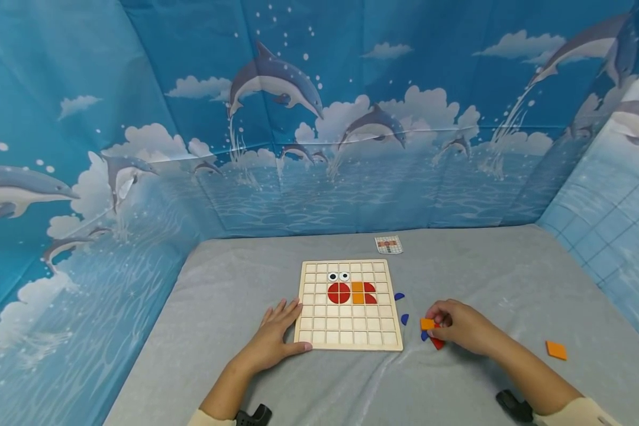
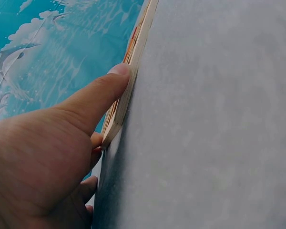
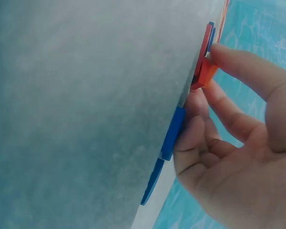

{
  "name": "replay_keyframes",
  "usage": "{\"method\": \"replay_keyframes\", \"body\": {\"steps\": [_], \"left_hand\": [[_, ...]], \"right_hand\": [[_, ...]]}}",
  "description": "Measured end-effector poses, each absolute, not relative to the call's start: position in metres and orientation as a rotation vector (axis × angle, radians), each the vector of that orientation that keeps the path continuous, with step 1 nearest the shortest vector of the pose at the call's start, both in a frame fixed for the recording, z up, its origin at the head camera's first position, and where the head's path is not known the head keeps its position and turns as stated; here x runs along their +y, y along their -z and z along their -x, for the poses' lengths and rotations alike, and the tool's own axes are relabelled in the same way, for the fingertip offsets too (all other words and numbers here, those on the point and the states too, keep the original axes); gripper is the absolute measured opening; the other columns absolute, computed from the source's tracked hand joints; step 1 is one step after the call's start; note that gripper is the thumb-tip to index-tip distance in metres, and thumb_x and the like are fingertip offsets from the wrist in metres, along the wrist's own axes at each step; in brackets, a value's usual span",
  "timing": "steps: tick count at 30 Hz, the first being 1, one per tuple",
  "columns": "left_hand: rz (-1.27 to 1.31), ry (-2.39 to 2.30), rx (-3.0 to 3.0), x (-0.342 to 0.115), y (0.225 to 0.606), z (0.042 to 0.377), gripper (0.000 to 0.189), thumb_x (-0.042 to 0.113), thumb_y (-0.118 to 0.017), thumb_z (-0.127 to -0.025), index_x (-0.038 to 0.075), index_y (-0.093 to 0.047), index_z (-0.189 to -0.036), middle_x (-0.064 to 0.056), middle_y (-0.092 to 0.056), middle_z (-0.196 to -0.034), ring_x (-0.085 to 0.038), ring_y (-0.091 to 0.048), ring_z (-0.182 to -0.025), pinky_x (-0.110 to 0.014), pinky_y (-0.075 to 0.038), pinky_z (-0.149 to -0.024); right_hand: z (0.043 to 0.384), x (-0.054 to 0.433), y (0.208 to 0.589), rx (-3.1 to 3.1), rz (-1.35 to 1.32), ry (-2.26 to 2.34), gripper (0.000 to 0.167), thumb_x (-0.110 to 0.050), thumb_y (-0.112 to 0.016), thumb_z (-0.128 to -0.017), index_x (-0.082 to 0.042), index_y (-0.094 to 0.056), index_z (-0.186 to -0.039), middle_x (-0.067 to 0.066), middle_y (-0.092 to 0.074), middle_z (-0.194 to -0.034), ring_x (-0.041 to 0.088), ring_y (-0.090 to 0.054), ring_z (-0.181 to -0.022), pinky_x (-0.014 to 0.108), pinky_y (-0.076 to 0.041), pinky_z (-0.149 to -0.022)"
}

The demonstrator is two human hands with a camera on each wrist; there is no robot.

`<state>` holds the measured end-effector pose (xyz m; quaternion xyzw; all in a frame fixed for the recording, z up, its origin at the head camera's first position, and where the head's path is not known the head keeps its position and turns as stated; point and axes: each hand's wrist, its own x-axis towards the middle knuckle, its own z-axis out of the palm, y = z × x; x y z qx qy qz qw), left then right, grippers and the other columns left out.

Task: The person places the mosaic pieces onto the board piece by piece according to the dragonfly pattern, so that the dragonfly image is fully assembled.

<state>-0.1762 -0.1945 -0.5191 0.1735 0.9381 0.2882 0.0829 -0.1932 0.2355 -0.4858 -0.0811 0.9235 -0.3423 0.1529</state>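
Note:
A pale wooden grid board [image 1: 348,339] lies flat, bearing two eye pieces [image 1: 338,276], red quarter-round pieces [image 1: 338,293] and orange squares [image 1: 358,292]. My left hand [image 1: 273,338] rests at the board's left side. Its thumb lies on the front left corner, as the left wrist view also shows, and the other fingers spread along the edge. Right of the board, my right hand [image 1: 462,324] pinches an orange tile [image 1: 428,323] between thumb and finger. Beneath it are a red piece [image 1: 437,343] and a blue piece [image 1: 424,335], partly covered by the hand and tile.
Two blue half-round pieces [image 1: 404,319] lie by the board's right edge. Off to the far right is a single orange tile [image 1: 556,350]. A small pattern card [image 1: 389,244] sits behind the board on the grey cloth [image 1: 234,272]. Dolphin-printed curtains [image 1: 309,195] enclose the table.

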Motion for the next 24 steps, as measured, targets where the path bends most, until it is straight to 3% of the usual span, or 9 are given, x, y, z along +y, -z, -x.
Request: {"method": "replay_keyframes", "body": {"steps": [8, 18, 24], "left_hand": [[-0.517, -0.864, 2.798, -0.194, 0.519, 0.176, 0.096, 0.059, -0.074, -0.084, 0.014, -0.034, -0.159, -0.001, -0.026, -0.169, -0.034, -0.012, -0.159, -0.06, -0.005, -0.127], [-0.515, -0.862, 2.798, -0.194, 0.52, 0.176, 0.096, 0.06, -0.074, -0.084, 0.014, -0.034, -0.159, -0.001, -0.026, -0.169, -0.033, -0.011, -0.159, -0.06, -0.005, -0.127], [-0.518, -0.863, 2.804, -0.193, 0.52, 0.176, 0.096, 0.059, -0.074, -0.084, 0.014, -0.035, -0.159, -0.002, -0.026, -0.168, -0.034, -0.012, -0.159, -0.06, -0.005, -0.127]], "right_hand": [[0.195, 0.221, 0.474, 2.647, 0.237, 1.073, 0.027, -0.023, -0.078, -0.088, -0.01, -0.068, -0.109, 0.002, -0.062, -0.093, 0.017, -0.055, -0.082, 0.024, -0.048, -0.063], [0.202, 0.177, 0.465, 2.684, 0.414, 1.166, 0.023, -0.013, -0.076, -0.089, -0.011, -0.068, -0.11, 0.002, -0.066, -0.103, 0.015, -0.057, -0.083, 0.022, -0.05, -0.064], [0.213, 0.147, 0.469, 2.676, 0.452, 1.186, 0.022, -0.008, -0.075, -0.087, -0.01, -0.069, -0.108, 0.002, -0.064, -0.1, 0.013, -0.056, -0.082, 0.022, -0.05, -0.066]]}}
